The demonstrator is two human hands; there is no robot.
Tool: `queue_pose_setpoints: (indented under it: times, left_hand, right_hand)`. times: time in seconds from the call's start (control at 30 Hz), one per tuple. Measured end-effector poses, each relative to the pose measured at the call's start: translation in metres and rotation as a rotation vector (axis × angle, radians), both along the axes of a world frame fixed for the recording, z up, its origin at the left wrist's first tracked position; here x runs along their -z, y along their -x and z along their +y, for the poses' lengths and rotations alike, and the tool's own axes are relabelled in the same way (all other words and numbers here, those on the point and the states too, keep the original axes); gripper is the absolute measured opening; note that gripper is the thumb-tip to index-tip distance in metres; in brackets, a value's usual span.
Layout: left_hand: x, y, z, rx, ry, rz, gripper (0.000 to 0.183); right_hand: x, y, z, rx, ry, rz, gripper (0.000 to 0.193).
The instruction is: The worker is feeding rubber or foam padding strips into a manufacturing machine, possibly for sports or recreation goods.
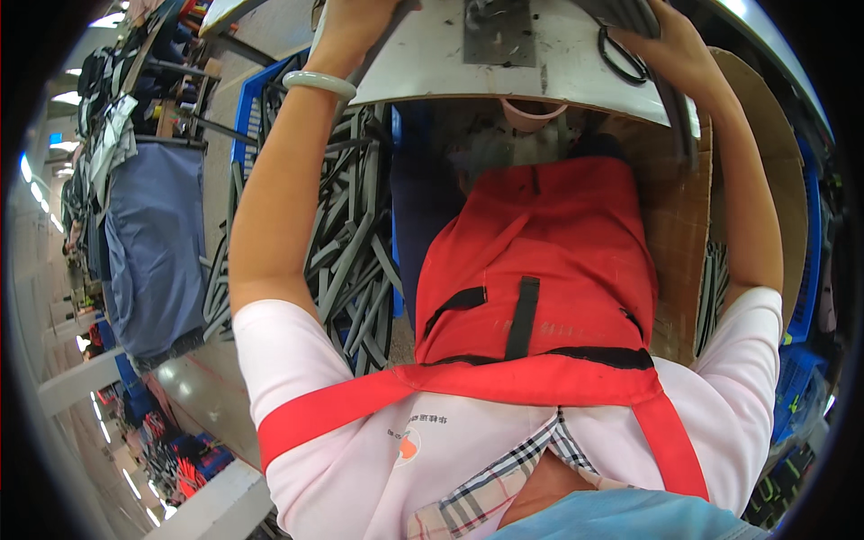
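Note:
Both arms reach forward over a white tabletop (423, 67). My left hand (355, 31), partly cut off by the upper edge, is closed on a dark grey bendy strip (382, 47) that slants down past the wrist. On the other side my right hand (673, 52) grips another grey strip (677, 115), which hangs over the table's near edge and looks blurred. Beside the right thumb lies a black loop (617, 59). A dark grey plate (499, 34) sits mid-table, with small black scraps around it. The fingertips of both hands are mostly out of sight.
Left of my lap, a blue crate (245, 112) and a heap of grey strips (355, 243) stand close to my arm. A cardboard box (675, 234) is at the right, with more strips beside it. Under the table shows a pinkish bowl (533, 119). My red apron (540, 234) covers my lap.

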State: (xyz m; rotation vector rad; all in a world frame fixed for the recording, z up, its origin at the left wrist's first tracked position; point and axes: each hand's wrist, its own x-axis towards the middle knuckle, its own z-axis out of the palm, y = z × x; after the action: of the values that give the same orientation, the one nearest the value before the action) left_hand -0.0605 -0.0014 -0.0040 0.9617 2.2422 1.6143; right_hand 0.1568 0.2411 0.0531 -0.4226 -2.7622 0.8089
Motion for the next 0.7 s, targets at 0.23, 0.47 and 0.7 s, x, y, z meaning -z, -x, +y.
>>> queue_pose_setpoints:
  times: [0.23,0.47,0.7]
  left_hand:
    - [-0.014,-0.100,0.053,0.270,0.205,0.065,0.028]
    - [0.032,-0.072,0.007,0.412,0.145,-0.091,0.044]
    - [0.020,-0.082,-0.039,0.429,0.269,-0.299,0.032]
  right_hand:
    - [0.092,-0.007,-0.134,-0.692,-0.865,0.507,0.021]
    - [0.078,0.000,-0.083,-0.578,-0.454,0.107,0.033]
    - [0.056,-0.034,0.015,-0.215,-0.256,0.009,0.066]
